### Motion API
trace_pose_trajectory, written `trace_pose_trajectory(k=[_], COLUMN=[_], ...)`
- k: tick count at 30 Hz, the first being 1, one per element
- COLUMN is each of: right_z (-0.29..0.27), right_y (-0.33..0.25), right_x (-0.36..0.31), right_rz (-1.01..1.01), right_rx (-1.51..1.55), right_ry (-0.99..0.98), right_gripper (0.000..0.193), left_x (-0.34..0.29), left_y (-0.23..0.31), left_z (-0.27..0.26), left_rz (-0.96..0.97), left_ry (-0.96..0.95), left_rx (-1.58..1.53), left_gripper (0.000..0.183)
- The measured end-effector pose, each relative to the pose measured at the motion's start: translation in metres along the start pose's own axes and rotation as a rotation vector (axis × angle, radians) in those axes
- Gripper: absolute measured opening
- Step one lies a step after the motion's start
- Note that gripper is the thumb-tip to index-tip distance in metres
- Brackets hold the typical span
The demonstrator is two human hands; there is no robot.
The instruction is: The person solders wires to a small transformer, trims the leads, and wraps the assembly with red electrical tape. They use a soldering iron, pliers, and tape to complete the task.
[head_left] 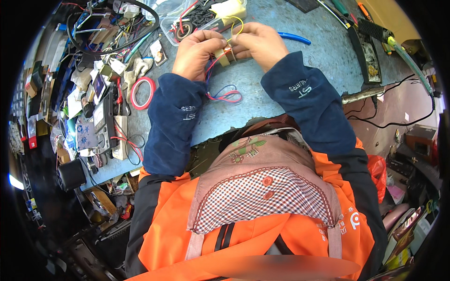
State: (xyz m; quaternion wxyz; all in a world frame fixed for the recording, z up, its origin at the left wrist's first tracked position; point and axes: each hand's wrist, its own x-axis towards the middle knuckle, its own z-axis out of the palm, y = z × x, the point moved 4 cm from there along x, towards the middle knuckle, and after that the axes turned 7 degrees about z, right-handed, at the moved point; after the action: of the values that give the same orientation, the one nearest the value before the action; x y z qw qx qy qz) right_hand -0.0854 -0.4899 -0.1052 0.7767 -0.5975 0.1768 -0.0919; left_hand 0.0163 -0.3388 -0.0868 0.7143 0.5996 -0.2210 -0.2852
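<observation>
Near the far side of the blue workbench [253,93], both hands close around a small yellow-taped part [222,57] with wires. It resembles a little coil or transformer, but fingers cover much of it. My left hand [194,54] grips it from the left, thumb and fingertips together near its top. On the other side, my right hand [262,44] has its fingers curled against the part. A thin yellow wire [242,27] loops up by the right fingertips. Below the part, red and blue wires [227,96] trail onto the bench in a loose loop.
Behind my hands stands a clear plastic box [168,28] with black pieces and wires. A red tape roll [142,93] lies left, beside crowded tools and parts. A blue curved tool [294,37] lies right of my hand; a soldering iron's green cable [412,65] hangs further right.
</observation>
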Motion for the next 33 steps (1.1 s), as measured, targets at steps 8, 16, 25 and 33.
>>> trace_pose_trajectory(k=[8, 16, 25, 33], right_z=[0.037, 0.04, 0.024, 0.025], right_y=[0.0, 0.011, -0.002, 0.005], right_x=[-0.067, -0.058, -0.056, -0.058], right_rz=[-0.035, -0.185, -0.042, 0.181], right_rx=[-0.074, -0.256, -0.251, 0.125], right_ry=[-0.098, 0.055, 0.139, 0.059], right_gripper=[0.03, 0.022, 0.055, 0.05], left_x=[0.006, 0.005, 0.004, 0.003], left_y=[-0.007, 0.001, 0.003, 0.003], left_z=[-0.008, -0.006, -0.006, -0.007], left_rz=[0.02, 0.079, 0.07, 0.089], left_ry=[-0.106, -0.147, -0.131, -0.127], left_rx=[-0.009, 0.095, 0.099, 0.127], left_gripper=[0.013, 0.014, 0.017, 0.017])
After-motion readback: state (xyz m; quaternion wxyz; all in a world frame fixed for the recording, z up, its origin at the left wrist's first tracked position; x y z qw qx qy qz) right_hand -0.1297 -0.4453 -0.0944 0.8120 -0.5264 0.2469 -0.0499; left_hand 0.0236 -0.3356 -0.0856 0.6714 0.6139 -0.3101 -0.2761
